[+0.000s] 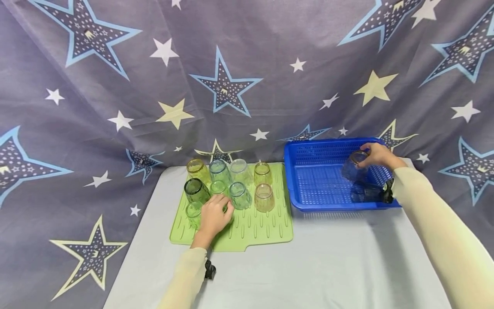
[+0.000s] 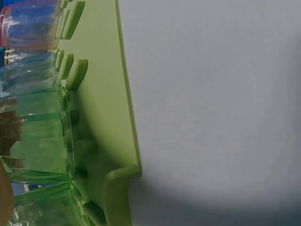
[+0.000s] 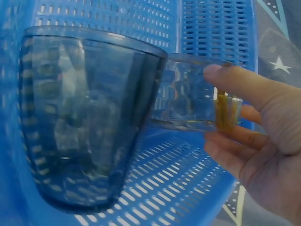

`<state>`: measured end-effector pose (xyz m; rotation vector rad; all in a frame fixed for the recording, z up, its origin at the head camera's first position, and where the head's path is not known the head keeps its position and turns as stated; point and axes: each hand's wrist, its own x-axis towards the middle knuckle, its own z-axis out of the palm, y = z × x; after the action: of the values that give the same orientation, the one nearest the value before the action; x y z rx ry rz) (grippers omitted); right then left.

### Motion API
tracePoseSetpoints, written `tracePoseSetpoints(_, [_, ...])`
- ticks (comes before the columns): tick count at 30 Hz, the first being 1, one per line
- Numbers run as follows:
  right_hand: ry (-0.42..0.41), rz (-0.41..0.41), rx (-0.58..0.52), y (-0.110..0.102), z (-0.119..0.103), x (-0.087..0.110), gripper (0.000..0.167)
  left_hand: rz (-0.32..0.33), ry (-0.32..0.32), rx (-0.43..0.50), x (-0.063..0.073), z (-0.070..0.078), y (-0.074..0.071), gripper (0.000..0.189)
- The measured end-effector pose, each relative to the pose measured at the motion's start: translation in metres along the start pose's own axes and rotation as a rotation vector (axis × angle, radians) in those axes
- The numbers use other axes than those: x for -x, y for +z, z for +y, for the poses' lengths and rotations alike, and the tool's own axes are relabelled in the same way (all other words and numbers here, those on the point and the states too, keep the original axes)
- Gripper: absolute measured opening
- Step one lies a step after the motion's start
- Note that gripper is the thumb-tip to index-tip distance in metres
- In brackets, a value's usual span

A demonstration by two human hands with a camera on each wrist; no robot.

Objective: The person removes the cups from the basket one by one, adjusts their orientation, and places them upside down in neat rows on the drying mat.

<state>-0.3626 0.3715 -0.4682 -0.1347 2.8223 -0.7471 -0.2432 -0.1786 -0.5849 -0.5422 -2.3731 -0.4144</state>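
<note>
In the head view my left hand [image 1: 214, 214] is over the green mat [image 1: 266, 234], its fingers curled at a green drinking glass [image 1: 218, 187]. The hand hides much of that glass; the left wrist view shows the ribbed green glass [image 2: 42, 136] with skin behind its wall. My right hand [image 1: 378, 155] is inside the blue basket [image 1: 291, 184]. Thumb and fingers pinch the amber-tinted end of a clear glass [image 3: 183, 92], which is tilted. Close by, a dark blue glass [image 3: 89, 117] lies in the basket, nearer the wrist camera.
Several upturned glasses stand on the mat around my left hand: a dark green one [image 1: 197, 190], a light green one [image 1: 194, 213], a blue-green one [image 1: 241, 196] and a pinkish one [image 1: 264, 198] among them. A star-patterned curtain [image 1: 270, 107] hangs behind the white table [image 1: 308, 262].
</note>
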Motion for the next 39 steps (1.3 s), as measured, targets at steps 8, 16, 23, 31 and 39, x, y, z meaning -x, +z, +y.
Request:
tracePoseSetpoints(8, [0.1,-0.023,-0.026,0.006,-0.001,0.004,0.083,-0.006,-0.002,-0.002,0.0,0.001,-0.001,0.023])
tracePoseSetpoints(16, [0.098,0.003,-0.057,0.01,0.0,0.004,0.077,0.0,-0.006,0.005,-0.001,0.002,-0.002,0.024])
tracePoseSetpoints(23, [0.056,0.082,-0.1,0.017,-0.001,-0.001,0.076,0.021,0.002,0.006,0.0,0.002,-0.002,0.023])
tracePoseSetpoints(31, [0.134,0.068,-0.269,0.022,-0.008,0.0,0.087,0.012,0.001,-0.01,0.0,0.002,-0.002,0.023])
tracePoseSetpoints(39, [0.13,0.04,-0.368,0.027,-0.012,0.003,0.08,0.003,-0.012,-0.004,0.001,0.002,-0.003,0.025])
